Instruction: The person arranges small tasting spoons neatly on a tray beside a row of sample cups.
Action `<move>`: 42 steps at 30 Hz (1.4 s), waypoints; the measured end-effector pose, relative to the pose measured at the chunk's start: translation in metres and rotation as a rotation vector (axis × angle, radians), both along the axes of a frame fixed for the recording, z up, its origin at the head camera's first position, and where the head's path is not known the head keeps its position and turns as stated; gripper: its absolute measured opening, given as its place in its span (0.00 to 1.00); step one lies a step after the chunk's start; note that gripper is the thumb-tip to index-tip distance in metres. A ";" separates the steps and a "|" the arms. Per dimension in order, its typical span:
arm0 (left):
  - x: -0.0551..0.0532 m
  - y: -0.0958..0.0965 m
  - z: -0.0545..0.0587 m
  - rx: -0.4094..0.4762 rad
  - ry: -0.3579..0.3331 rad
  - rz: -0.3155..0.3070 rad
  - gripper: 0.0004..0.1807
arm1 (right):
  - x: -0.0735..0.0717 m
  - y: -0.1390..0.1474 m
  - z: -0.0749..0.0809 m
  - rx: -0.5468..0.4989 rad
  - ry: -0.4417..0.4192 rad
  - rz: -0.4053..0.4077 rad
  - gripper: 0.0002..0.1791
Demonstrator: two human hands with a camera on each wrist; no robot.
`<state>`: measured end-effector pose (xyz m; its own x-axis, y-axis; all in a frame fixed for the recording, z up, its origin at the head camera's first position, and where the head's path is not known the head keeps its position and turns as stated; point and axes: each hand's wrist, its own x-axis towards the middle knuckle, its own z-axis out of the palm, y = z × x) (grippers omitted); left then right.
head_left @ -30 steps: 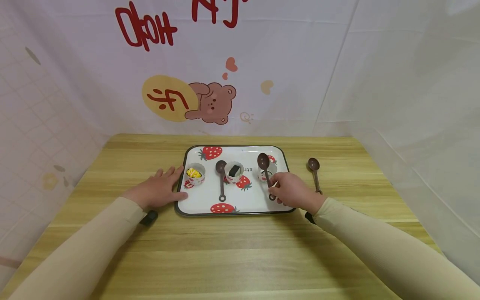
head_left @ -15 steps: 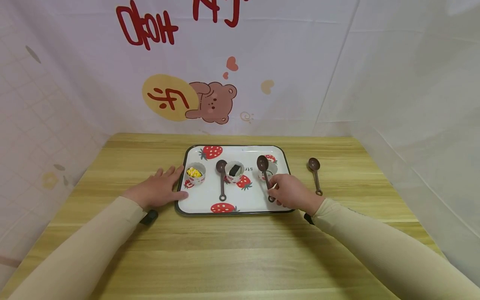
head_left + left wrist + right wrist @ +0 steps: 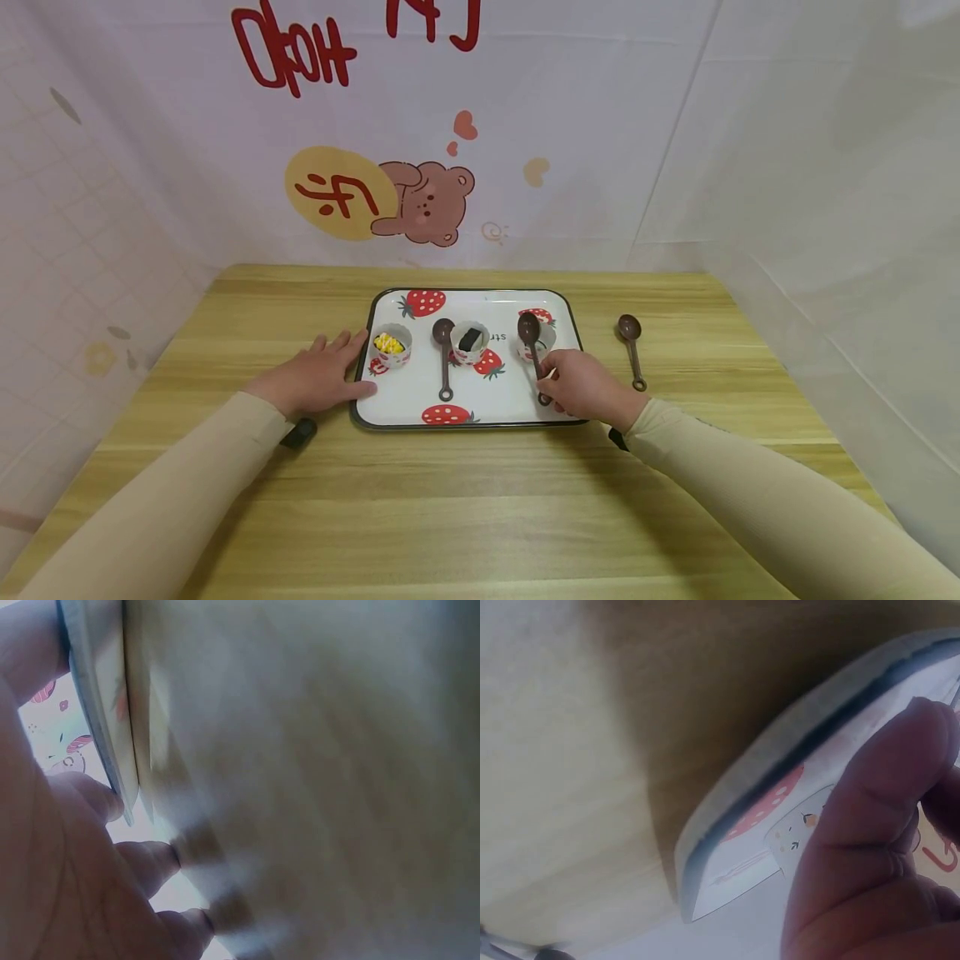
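My right hand (image 3: 585, 387) pinches the handle of a brown spoon (image 3: 528, 328) over the right side of a white strawberry-print tray (image 3: 405, 400). The spoon's bowl points away from me and partly covers the left side of a paper cup (image 3: 546, 338); whether spoon and tray touch is hard to tell. My left hand (image 3: 311, 377) rests at the tray's left edge, thumb over the rim, fingers spread. In the left wrist view, its fingers (image 3: 146, 862) are beside the tray's side. The right wrist view shows the thumb (image 3: 889, 772) near the tray rim, with the spoon hidden.
On the tray, a left cup (image 3: 393, 358) holds yellow-topped food, and a middle cup (image 3: 468, 354) holds a dark-wrapped piece. A second brown spoon (image 3: 444, 367) lies left of the middle cup. Another spoon (image 3: 632, 350) lies on the wooden table (image 3: 450, 517), right of the tray.
The spoon in my right hand has shifted slightly towards me, its bowl now nearer the cup's left side. My left hand and the tray stay in place.
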<state>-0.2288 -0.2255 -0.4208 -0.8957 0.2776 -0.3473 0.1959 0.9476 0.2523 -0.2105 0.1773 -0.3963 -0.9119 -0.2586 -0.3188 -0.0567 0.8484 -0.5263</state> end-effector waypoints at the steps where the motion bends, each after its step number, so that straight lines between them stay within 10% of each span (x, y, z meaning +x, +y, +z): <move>1: 0.000 0.000 0.000 -0.002 -0.001 -0.001 0.61 | 0.000 0.000 0.001 0.004 -0.003 -0.002 0.09; 42: -0.001 0.001 0.001 0.020 -0.006 0.001 0.60 | -0.003 -0.001 -0.002 0.023 0.015 0.008 0.06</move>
<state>-0.2294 -0.2248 -0.4198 -0.8940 0.2834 -0.3471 0.1930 0.9426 0.2726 -0.2132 0.1765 -0.3980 -0.9146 -0.2588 -0.3106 -0.0715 0.8597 -0.5058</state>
